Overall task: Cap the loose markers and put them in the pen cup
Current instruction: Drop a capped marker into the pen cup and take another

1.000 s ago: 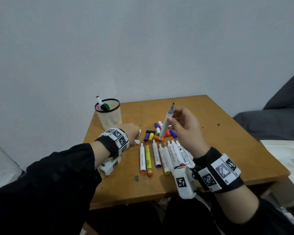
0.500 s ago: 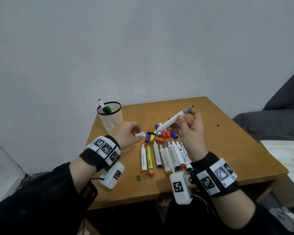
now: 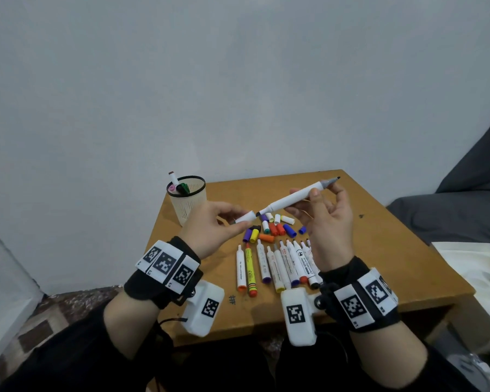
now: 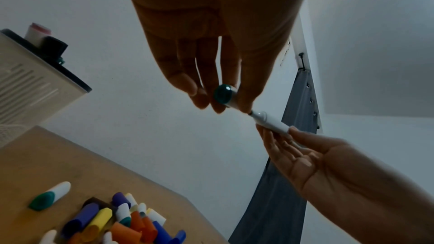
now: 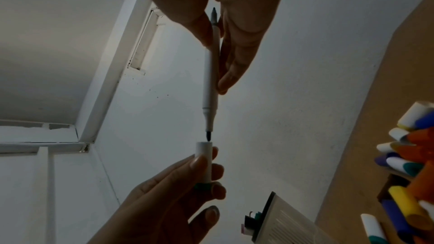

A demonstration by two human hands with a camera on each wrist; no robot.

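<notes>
Nearest, a row of uncapped markers lies on the worktop, with a heap of loose caps just beyond. Above these, the left hand pinches a white cap with a green end, its open mouth facing the tip of a white marker gripped by the right hand. Tip and mouth are almost touching, so capping looks to be the step in hand; next, the tip needs lining up and pressing home. Farther left stands the pen cup, already holding a few markers.
</notes>
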